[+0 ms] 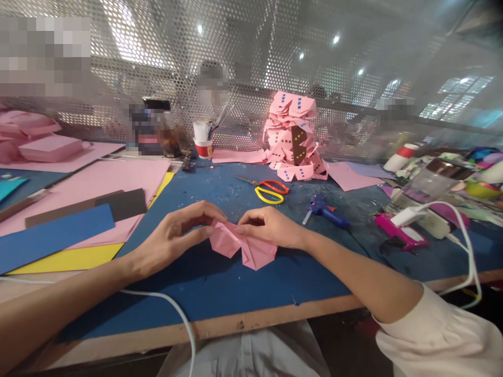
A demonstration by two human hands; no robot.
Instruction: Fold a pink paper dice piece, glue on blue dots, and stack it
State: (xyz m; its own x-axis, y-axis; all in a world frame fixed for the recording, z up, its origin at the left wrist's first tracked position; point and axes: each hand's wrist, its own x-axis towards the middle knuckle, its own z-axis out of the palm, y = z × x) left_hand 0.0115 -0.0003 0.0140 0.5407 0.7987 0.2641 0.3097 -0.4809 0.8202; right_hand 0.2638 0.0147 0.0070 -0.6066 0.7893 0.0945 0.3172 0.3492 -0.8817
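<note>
A folded pink paper piece (259,252) with two angular lobes is held just above the blue table mat near its front. My left hand (178,233) pinches its upper left corner between thumb and fingers. On the top edge, right of the middle fold, my right hand (271,226) grips the paper with thumb and bent fingers. Beyond the hands lie scissors (271,191) with red and yellow handles, blades pointing left. A blue glue gun (326,210) rests to the right of my right hand. Farther back stands a stack of similar pink folded papers (293,136) with small coloured squares.
On the left lie pink sheets (129,178), a blue strip (63,233) and dark strips (126,204). A paper cup (203,148) stands at the back. At right are a clear jar (426,183), a magenta device (404,235) and a white cable (467,235). Another cable (173,301) crosses the front edge.
</note>
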